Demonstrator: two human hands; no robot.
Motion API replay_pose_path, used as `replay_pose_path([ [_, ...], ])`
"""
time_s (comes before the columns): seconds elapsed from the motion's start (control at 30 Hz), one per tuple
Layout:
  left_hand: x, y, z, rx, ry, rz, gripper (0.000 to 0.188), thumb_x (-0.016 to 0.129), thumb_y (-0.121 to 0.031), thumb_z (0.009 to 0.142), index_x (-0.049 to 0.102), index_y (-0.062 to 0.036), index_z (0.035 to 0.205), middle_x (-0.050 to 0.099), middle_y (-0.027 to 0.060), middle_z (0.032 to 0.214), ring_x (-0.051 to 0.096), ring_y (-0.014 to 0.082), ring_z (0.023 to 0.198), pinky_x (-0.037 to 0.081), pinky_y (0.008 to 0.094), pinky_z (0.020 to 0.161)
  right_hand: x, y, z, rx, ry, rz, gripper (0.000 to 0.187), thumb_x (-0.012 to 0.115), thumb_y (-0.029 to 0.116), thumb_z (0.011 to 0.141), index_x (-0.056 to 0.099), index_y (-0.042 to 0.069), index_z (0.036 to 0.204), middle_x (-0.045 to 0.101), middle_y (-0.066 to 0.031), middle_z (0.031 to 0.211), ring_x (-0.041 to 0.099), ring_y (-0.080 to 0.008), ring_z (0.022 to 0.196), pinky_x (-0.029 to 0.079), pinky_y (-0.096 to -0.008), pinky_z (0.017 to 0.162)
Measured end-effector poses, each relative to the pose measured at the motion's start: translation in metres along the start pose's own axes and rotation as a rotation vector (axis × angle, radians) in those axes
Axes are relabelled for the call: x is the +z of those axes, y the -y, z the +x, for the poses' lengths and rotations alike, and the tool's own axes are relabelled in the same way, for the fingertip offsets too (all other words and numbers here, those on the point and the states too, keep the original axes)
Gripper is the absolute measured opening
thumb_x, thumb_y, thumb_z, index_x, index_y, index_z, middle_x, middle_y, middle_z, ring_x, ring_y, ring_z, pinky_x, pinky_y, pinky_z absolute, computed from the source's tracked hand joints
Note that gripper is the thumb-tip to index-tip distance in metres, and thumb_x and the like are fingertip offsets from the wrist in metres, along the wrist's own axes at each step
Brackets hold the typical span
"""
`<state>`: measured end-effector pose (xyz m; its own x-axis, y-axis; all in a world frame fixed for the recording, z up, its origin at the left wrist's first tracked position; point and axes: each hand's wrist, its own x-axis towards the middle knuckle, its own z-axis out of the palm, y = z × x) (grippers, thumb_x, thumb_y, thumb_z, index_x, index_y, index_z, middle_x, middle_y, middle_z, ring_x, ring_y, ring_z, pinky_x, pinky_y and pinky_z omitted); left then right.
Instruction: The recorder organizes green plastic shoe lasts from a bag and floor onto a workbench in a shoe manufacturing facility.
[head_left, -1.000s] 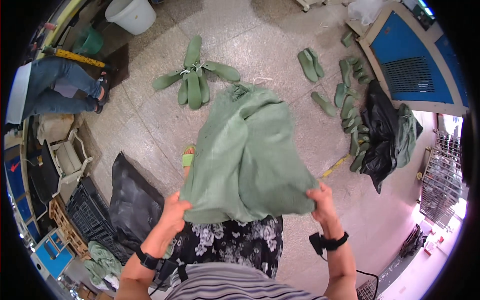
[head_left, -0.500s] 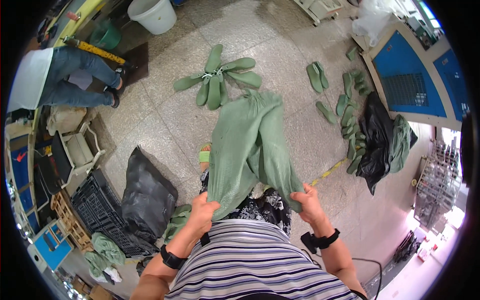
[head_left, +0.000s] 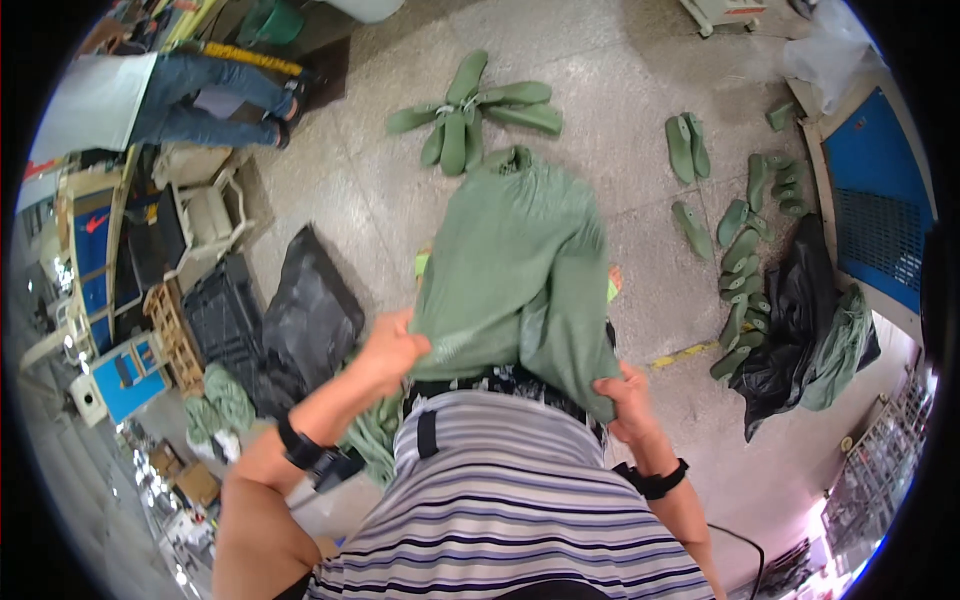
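Observation:
A large, crinkled green sack (head_left: 497,255) hangs spread in front of my body, its far end narrow and gathered. My left hand (head_left: 393,348) is closed on its near left edge. At the near right corner, my right hand (head_left: 630,398) pinches a fold of the same sack. Just beyond its far end, a bunch of green shoe lasts (head_left: 455,140), tied together at the middle, lies on the floor. The sack hides most of my legs and feet.
More green lasts (head_left: 742,265) lie on the floor at right, beside a black plastic bag (head_left: 785,330). A filled black bag (head_left: 310,310) stands at left near a black plastic pallet (head_left: 222,315). Another person's legs (head_left: 210,100) and a chair (head_left: 210,210) are far left.
The sack has swung out and filled, its far end now reaching close to the tied lasts. My left hand has risen and moved slightly left. The view has shifted.

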<state>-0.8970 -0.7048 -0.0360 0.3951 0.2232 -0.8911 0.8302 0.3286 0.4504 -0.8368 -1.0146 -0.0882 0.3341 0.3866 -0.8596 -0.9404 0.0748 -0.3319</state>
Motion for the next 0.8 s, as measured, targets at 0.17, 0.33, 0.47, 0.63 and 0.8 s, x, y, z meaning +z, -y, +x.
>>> replay_pose_path([
  [0.17, 0.019, -0.038, -0.087, 0.114, 0.040, 0.313, 0.028, 0.050, 0.005, 0.073, 0.061, 0.0042, 0.098, 0.063, 0.0029, 0.085, 0.057, 0.0110, 0.071, 0.046, 0.0235, 0.065, -0.006, 0.079, -0.045, -0.184, 0.103, -0.332, 0.016, 0.054, 0.000, 0.073, 0.063, -0.003, 0.087, 0.061, -0.0010, 0.076, 0.054, -0.0069, 0.066, 0.044, -0.0214, 0.061],
  [0.33, 0.011, 0.025, -0.093, 0.112, 0.086, 0.254, 0.025, 0.052, -0.001, 0.073, 0.061, 0.0043, 0.096, 0.061, 0.0015, 0.080, 0.051, 0.0072, 0.071, 0.043, 0.0226, 0.064, -0.004, 0.054, -0.004, -0.136, 0.005, -0.481, 0.021, 0.053, -0.001, 0.072, 0.062, -0.004, 0.090, 0.062, -0.0029, 0.079, 0.055, -0.0089, 0.067, 0.044, -0.0220, 0.061],
  [0.47, -0.036, 0.026, -0.078, -0.009, 0.106, 0.400, 0.025, 0.052, -0.004, 0.074, 0.061, 0.0037, 0.096, 0.060, 0.0002, 0.079, 0.049, 0.0075, 0.071, 0.043, 0.0241, 0.063, 0.027, 0.044, -0.012, -0.072, -0.144, -0.254, 0.031, 0.050, -0.005, 0.069, 0.058, -0.007, 0.099, 0.063, -0.0089, 0.089, 0.059, -0.0148, 0.073, 0.047, -0.0269, 0.067],
  [0.63, -0.091, 0.046, -0.073, 0.111, 0.128, 0.385, 0.027, 0.054, -0.008, 0.070, 0.059, 0.0038, 0.094, 0.062, 0.0120, 0.073, 0.052, 0.0132, 0.067, 0.044, 0.0286, 0.063, 0.117, 0.099, -0.037, -0.184, -0.119, -0.454, 0.021, 0.053, -0.004, 0.070, 0.061, -0.004, 0.090, 0.061, -0.0033, 0.078, 0.055, -0.0102, 0.062, 0.044, -0.0234, 0.057],
  [0.8, -0.108, 0.079, -0.035, 0.110, 0.068, 0.329, 0.018, 0.054, -0.010, 0.067, 0.054, 0.0040, 0.078, 0.050, 0.0172, 0.059, 0.046, 0.0173, 0.055, 0.038, 0.0361, 0.053, 0.178, 0.112, -0.029, -0.162, 0.084, -0.967, 0.014, 0.056, 0.000, 0.074, 0.063, -0.002, 0.086, 0.052, 0.0045, 0.064, 0.044, -0.0033, 0.057, 0.036, -0.0210, 0.048],
])
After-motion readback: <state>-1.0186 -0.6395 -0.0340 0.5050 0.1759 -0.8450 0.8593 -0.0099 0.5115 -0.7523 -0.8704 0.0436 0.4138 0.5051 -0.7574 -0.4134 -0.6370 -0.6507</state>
